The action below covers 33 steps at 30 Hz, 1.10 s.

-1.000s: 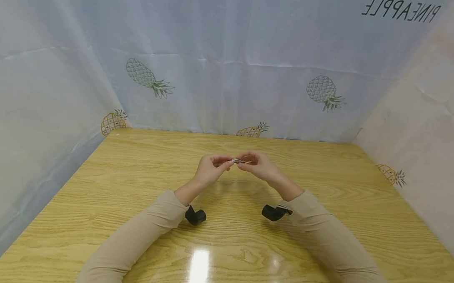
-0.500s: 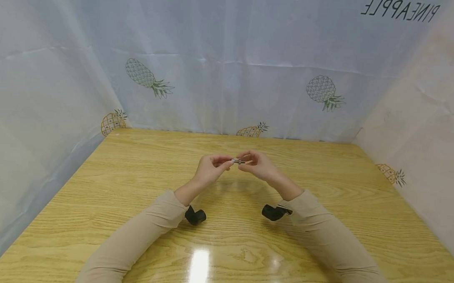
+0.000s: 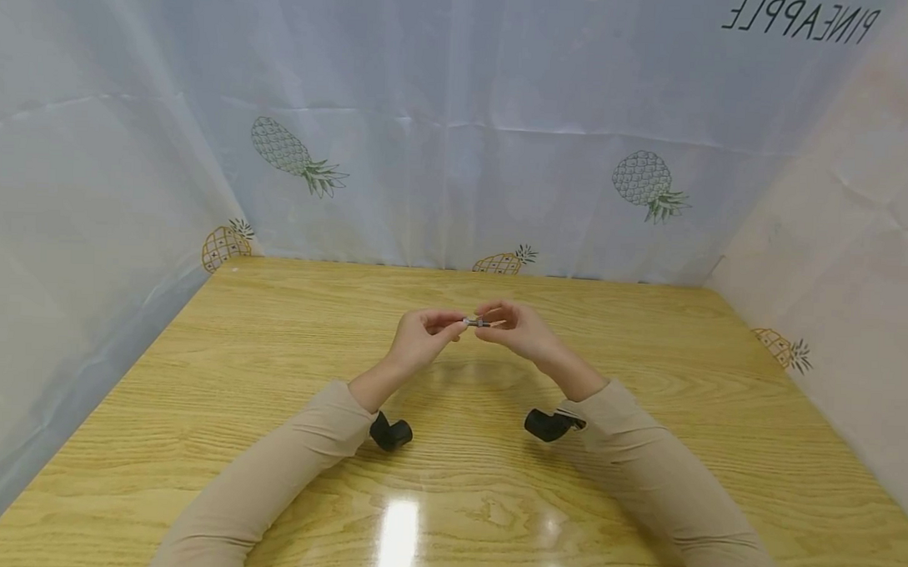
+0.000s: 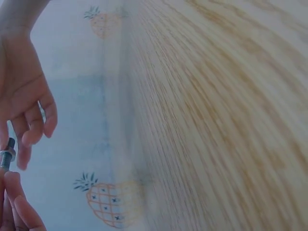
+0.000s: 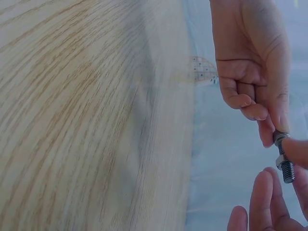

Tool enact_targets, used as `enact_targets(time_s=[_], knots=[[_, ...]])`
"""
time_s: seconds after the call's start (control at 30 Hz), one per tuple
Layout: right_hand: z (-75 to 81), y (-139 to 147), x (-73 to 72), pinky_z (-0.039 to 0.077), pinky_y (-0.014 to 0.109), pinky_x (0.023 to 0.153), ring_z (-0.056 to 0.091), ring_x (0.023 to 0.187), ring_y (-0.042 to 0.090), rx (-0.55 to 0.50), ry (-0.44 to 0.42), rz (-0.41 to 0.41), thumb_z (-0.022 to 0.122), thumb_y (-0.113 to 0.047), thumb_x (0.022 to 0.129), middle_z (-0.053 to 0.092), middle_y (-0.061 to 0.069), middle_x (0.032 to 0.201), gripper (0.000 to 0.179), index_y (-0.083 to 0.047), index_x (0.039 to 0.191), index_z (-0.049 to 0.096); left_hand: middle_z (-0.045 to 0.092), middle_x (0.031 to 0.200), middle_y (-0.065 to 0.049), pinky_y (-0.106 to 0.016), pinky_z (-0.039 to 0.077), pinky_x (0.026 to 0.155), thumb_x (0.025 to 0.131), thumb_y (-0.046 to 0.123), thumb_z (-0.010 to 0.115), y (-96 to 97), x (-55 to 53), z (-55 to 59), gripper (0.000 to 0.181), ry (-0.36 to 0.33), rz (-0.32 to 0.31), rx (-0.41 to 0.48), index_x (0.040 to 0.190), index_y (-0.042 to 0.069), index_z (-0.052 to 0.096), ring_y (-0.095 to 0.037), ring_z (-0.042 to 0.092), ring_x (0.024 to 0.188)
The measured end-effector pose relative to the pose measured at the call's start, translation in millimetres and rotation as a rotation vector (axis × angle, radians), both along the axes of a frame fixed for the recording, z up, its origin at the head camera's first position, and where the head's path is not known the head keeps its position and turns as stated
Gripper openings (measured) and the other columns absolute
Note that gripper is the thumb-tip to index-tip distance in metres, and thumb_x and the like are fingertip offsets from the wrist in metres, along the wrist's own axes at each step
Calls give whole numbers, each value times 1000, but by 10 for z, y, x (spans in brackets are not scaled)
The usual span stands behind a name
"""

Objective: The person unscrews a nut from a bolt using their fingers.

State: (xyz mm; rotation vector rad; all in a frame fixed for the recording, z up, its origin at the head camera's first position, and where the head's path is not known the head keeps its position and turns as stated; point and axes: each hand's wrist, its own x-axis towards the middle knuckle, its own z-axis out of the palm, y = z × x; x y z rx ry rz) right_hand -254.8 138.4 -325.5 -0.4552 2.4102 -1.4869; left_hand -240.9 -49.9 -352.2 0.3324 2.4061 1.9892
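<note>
A small metal bolt [image 5: 288, 171] with a nut [image 5: 280, 161] on its thread is held level above the table. My left hand [image 3: 420, 336] pinches the bolt's head end between thumb and fingertips. In the right wrist view, that same left hand [image 5: 250, 53] comes down from the top. My right hand [image 3: 523, 332] has thumb and index finger on either side of the nut; its other fingers spread away. The thread's free end points toward my right palm. In the left wrist view the bolt [image 4: 6, 161] shows at the left edge between both hands.
The wooden table [image 3: 310, 312] lies under both hands. A pale curtain [image 3: 442, 183] printed with pineapples hangs behind it and along both sides. Black wrist-worn devices [image 3: 545, 426] sit below the sleeves, close over the tabletop.
My right thumb and fingers shift slightly around the nut, and more of the nut and thread shows than a second ago. My left hand keeps the bolt in place.
</note>
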Motion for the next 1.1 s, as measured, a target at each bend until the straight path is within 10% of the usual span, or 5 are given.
enact_targets(time_s=[1.1], knots=[[-10,-6,-13,42,53,101,54,114,37,2,-21,-4,59,-24,92,54,18,129,40,-6,127,51,68,107,-19,-47,52,88,91,14,62,-4,-7,-22,26,12,2,-8,113,2,67,-29,67,91]])
